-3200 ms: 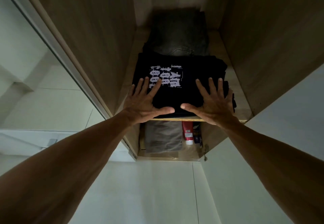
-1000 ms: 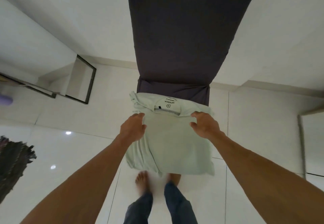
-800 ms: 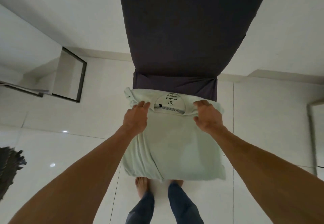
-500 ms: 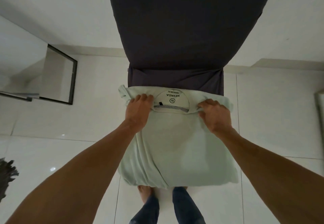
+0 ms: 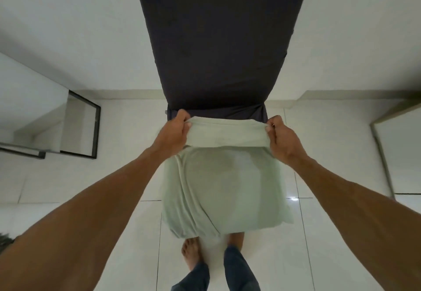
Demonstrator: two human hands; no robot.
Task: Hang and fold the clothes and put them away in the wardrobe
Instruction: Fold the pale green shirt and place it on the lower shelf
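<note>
Both arms outstretched. Left hand [image 5: 174, 131] and right hand [image 5: 281, 138] each pinch a top corner of the pale green shirt [image 5: 224, 188] — folded edge at 12 o'clock, touching the dark mattress [image 5: 218, 40].

This is a room in a home: glossy white floor tiles [image 5: 68, 176], a dark grey fabric-covered mattress [image 5: 218, 40], and a black-framed wall mirror [image 5: 79, 126].

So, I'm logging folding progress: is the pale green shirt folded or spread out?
Partly folded: the top edge of the shirt is doubled over, pinched by the left hand and right hand; the rest hangs loose.
</note>
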